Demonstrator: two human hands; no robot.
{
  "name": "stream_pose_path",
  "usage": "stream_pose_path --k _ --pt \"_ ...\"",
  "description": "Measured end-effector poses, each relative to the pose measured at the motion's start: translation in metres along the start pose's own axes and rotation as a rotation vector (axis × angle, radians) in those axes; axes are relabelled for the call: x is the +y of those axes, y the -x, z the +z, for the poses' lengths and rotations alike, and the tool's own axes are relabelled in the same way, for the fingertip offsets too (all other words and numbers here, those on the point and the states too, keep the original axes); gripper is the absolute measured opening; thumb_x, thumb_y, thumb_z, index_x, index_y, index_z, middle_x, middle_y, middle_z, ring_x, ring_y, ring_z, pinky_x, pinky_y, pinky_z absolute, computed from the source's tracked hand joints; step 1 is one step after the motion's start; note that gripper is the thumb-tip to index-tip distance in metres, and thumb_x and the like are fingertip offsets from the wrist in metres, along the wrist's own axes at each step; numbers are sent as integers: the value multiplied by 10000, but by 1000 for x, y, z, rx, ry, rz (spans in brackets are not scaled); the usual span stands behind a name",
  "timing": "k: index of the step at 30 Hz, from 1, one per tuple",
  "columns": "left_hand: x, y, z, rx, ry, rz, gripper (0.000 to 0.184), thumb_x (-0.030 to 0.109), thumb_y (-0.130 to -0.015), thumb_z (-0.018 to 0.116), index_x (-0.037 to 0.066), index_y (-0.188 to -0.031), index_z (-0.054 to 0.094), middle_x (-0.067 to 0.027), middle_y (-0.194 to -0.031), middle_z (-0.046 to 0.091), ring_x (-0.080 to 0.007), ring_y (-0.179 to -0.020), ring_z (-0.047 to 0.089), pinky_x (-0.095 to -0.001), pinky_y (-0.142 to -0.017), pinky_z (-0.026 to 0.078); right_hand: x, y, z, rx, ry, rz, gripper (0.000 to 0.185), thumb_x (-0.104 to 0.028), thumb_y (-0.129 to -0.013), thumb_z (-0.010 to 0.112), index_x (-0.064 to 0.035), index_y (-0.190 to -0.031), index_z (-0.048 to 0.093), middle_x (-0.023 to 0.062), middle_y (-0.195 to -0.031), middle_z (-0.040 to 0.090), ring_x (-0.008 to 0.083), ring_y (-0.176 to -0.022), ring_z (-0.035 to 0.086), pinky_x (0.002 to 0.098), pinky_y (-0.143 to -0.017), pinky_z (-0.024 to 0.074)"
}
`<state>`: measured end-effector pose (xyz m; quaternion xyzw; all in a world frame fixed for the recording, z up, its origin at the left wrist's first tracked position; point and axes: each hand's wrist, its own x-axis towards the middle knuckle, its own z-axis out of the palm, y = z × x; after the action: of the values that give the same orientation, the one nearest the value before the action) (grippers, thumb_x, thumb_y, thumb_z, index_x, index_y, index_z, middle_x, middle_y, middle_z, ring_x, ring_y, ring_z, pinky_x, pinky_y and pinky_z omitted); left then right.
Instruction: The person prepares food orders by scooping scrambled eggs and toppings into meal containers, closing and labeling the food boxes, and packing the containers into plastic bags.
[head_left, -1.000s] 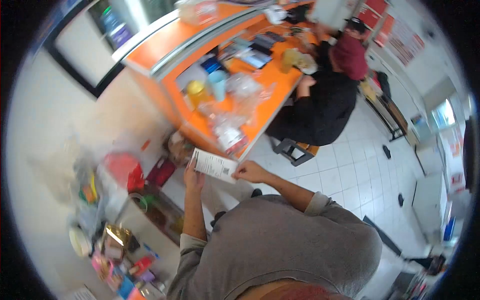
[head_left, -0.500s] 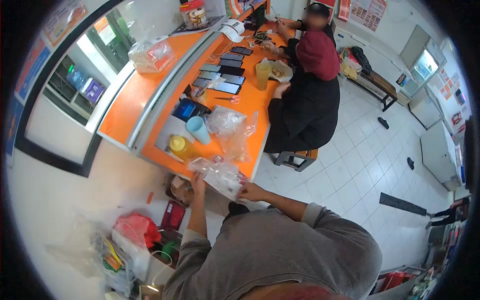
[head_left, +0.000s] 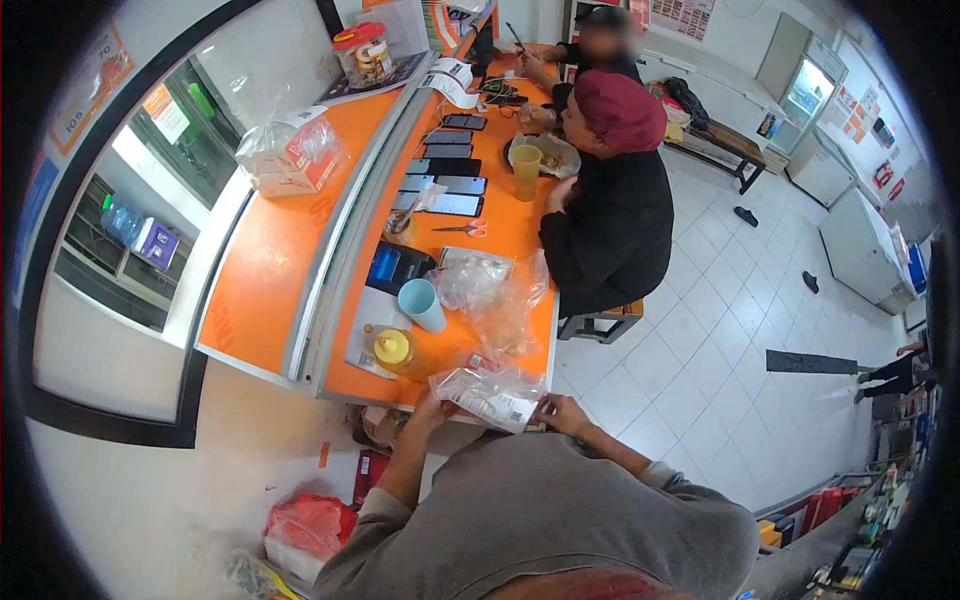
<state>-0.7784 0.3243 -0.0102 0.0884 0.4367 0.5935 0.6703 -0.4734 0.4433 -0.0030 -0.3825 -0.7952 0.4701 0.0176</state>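
A clear plastic bag (head_left: 475,385) with a white printed label (head_left: 508,408) lies across the near edge of the orange counter (head_left: 512,262). My left hand (head_left: 432,412) is closed on its left side, though the fingertips are partly hidden. The right corner is pinched by my right hand (head_left: 562,415), at the counter's corner. Just beyond the bag stands a yellow-capped squeeze bottle (head_left: 397,352), and past it a light blue cup (head_left: 423,306). Crumpled clear plastic (head_left: 508,325) rests behind the bag.
Scissors (head_left: 465,230), several phones (head_left: 452,204) and a yellow cup (head_left: 526,172) stand or lie farther along. A person in black (head_left: 610,215) sits at the counter's right side; another is behind. A boxed package (head_left: 292,160) sits on the raised ledge. A red bag (head_left: 308,525) is low at left.
My view has shifted, so the counter and hands appear lower and farther right. Both hands still hold the plastic bag. The seated person's head has turned toward the counter.
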Motion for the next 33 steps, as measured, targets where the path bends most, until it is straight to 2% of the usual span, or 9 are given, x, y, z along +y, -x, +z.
stream_pose_path --k 3,10,14,18,21,24,25,26,33 --pt "7 3 6 -91 -91 -91 383 281 -900 580 62 -1213 545 -73 -1141 609 -205 -1011 602 -380 -890 499 4 9 15 121 -83 49 493 -143 -844 638 -73 -1259 380 186 -783 650 262 -740 671 345 -643 526" --pt "-12 -2 6 -265 31 -374 404 232 -915 573 46 -1263 485 -61 -1195 567 -201 -1115 534 -390 -983 413 -11 23 0 252 -783 123 312 -104 -885 426 -105 -1194 385 124 -1108 522 217 -960 573 355 -760 519" --pt "-10 3 41 -302 7 -314 412 209 -902 599 40 -1256 473 -70 -1167 572 -195 -1077 550 -386 -958 435 -25 30 -39 207 -1358 38 411 -227 -903 484 -60 -1264 383 92 -1161 520 218 -1057 541 354 -914 447" --pt "18 15 78 -266 -136 -135 372 142 -883 622 40 -1218 496 -62 -1013 606 -150 -850 614 -305 -743 521 -43 29 -78 253 -1050 -67 455 -181 -888 531 -57 -1306 401 86 -1219 531 194 -1086 551 336 -894 466" --pt "31 9 87 -316 -178 162 346 105 -871 629 34 -1190 514 -33 -862 599 -90 -610 562 -225 -520 470 -87 27 -105 310 -1186 6 495 -118 -838 579 -48 -1292 395 113 -1227 500 217 -1120 527 332 -917 452" --pt "78 48 130 21 -322 489 317 98 -882 611 14 -1173 520 -19 -783 571 -60 -521 486 -190 -438 384 -94 -3 -112 318 -1373 -78 585 -154 -839 567 -57 -1369 340 130 -1273 492 234 -1154 522 335 -935 458" --pt "99 66 149 81 -360 600 316 93 -882 607 8 -1173 518 -29 -799 581 -60 -521 485 -192 -445 387 -100 -12 -115 259 -1410 -187 627 -207 -844 559 -67 -1400 305 122 -1283 495 235 -1169 515 351 -966 444" --pt "119 84 167 146 -396 711 315 87 -882 603 2 -1172 516 -39 -816 591 -61 -522 484 -193 -452 391 -112 -19 -120 274 -1338 -188 497 -333 -860 573 -62 -1265 476 68 -1176 593 198 -1031 596 353 -871 488" --pt "165 143 141 422 -1026 1612 278 99 -849 616 -23 -1090 551 -130 -889 623 -134 -557 527 -240 -525 444 -280 -104 -187 248 -1489 -383 465 -299 -901 551 -43 -1273 441 97 -1142 590 205 -1012 597 370 -801 516"
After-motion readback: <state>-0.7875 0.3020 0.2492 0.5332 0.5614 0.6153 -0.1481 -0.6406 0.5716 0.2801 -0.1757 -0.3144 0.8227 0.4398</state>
